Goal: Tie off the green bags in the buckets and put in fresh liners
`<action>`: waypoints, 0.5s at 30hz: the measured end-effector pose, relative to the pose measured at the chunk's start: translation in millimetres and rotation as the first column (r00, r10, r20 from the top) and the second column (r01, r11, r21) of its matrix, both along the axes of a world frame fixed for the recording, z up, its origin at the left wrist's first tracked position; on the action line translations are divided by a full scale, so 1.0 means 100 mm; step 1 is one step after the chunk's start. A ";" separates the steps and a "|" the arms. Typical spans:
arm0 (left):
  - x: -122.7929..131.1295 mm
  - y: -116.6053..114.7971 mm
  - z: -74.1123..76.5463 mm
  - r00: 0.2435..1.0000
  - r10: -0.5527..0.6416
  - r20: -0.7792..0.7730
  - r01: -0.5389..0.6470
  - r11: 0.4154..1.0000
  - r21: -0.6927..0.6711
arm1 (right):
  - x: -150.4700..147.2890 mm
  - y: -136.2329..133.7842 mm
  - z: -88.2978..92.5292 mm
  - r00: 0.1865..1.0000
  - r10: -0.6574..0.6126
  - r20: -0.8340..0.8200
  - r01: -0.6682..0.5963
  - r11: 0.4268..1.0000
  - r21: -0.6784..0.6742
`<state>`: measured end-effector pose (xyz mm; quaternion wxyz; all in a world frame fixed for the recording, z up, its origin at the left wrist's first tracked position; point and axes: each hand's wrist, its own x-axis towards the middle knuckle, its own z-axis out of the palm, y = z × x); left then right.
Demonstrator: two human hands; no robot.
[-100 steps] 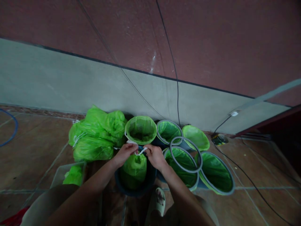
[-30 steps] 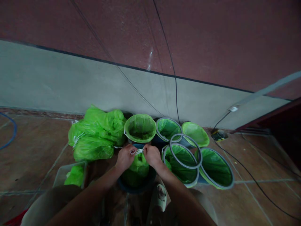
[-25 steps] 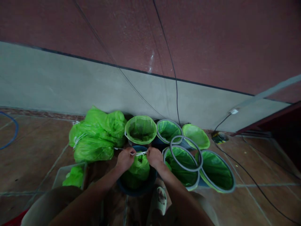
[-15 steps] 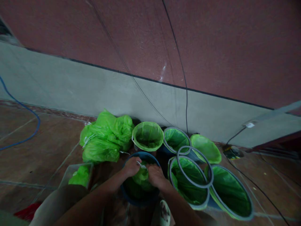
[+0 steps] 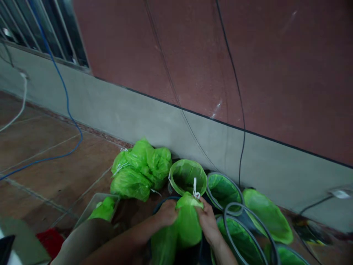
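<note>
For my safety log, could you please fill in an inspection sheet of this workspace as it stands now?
Surface: brown tiled floor, pale seams.
Things in hand: green bag with white tie, at the blue bin.
Clutter: piled green bags, green-lined bins, loose grey ring over some, clear box, red item.
Hands: left hand and right hand both grip the green bag.
Cables: black cable down the wall; blue line, cable or hose unclear, reaching the floor.
Surroundings: red-and-grey wall, barred window.

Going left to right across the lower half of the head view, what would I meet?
Red item → clear tub → heaped green bags → left hand → white drawstring of the held green bag → right hand → pale green liner → white fitting.
</note>
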<state>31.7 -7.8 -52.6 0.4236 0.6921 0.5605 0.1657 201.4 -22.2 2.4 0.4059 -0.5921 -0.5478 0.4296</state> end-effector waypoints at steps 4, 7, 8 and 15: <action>-0.05 0.03 0.45 0.991 0.009 0.133 -0.009 1.000 0.002 | -0.06 -0.10 0.19 0.983 0.153 0.098 -0.153 0.988 -0.009; -0.23 0.08 0.82 0.972 0.130 0.196 -0.136 0.991 0.017 | -0.34 -0.14 0.27 0.918 0.256 0.302 -0.264 0.964 -0.013; -0.32 0.10 0.95 0.961 0.181 0.211 -0.191 0.981 0.028 | -0.48 -0.12 0.30 0.891 0.251 0.377 -0.275 0.961 0.010; -1.11 0.31 1.73 0.877 0.387 0.284 -0.475 0.788 0.391 | -1.53 0.75 0.86 0.880 0.345 0.328 -0.425 0.879 0.217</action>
